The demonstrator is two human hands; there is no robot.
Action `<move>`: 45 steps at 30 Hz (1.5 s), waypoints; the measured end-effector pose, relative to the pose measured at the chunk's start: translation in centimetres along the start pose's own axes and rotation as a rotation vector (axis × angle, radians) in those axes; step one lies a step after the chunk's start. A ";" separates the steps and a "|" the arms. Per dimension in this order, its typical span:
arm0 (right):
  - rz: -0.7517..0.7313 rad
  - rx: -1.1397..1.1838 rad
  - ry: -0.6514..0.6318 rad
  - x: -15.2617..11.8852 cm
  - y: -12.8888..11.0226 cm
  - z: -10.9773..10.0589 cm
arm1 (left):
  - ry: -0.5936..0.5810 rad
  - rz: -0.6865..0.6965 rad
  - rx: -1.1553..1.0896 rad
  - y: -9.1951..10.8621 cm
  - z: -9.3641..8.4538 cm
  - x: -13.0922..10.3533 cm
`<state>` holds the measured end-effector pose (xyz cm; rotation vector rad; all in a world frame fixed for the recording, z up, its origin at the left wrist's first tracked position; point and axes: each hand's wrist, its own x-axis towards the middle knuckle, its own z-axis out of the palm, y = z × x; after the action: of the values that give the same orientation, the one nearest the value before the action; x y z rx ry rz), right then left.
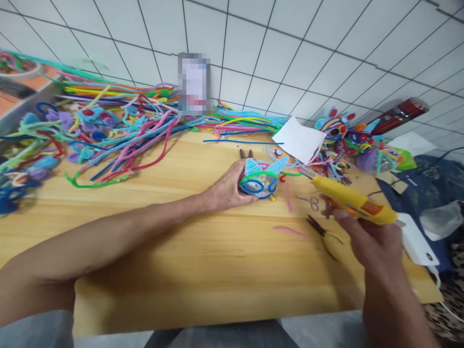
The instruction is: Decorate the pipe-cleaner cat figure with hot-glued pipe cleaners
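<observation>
Near the middle of the wooden table, my left hand (pixel 230 187) is wrapped round the left side of a small pipe-cleaner figure (pixel 261 186). The figure has light blue pointed ears, a green band and blue rings over a shiny, clear-looking body. My right hand (pixel 366 234) grips a yellow glue gun (pixel 351 197) above the table at the right; its nozzle points left toward the figure, with a gap between them. Below the glue gun lie pliers with yellow handles (pixel 322 232) and small scissors (pixel 312 202). A short pink piece (pixel 290 231) lies left of the pliers.
Piles of coloured pipe cleaners (pixel 145 130) cover the back left. A phone-like screen (pixel 194 84) leans on the tiled wall. White paper (pixel 300 140), finished-looking colourful figures (pixel 337 129) and a red cylinder (pixel 402 113) are at the back right. A white power strip (pixel 416 239) lies at the right edge.
</observation>
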<state>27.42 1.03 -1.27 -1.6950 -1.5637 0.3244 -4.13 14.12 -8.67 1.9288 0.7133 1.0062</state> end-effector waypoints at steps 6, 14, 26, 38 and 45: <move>-0.285 0.003 -0.194 0.8 -2.3 2.2 | 0.203 0.048 0.234 -0.2 1.2 -0.3; -0.606 -0.184 -0.181 0.7 -3.0 2.9 | 0.215 0.081 0.316 -0.4 2.0 -0.6; -0.790 -0.320 -0.211 -0.1 -4.2 3.1 | 0.153 0.150 0.206 -0.6 1.8 -1.3; -0.803 -0.364 -0.223 -0.3 -4.1 3.4 | 0.159 0.097 0.224 -0.9 2.1 -1.3; -0.807 -0.389 -0.233 -0.3 -4.0 3.7 | 0.156 0.100 0.215 -0.9 2.2 -1.3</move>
<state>22.03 1.80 -1.05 -1.1625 -2.4498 -0.2228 -3.02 12.68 -10.66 2.1047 0.8497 1.1928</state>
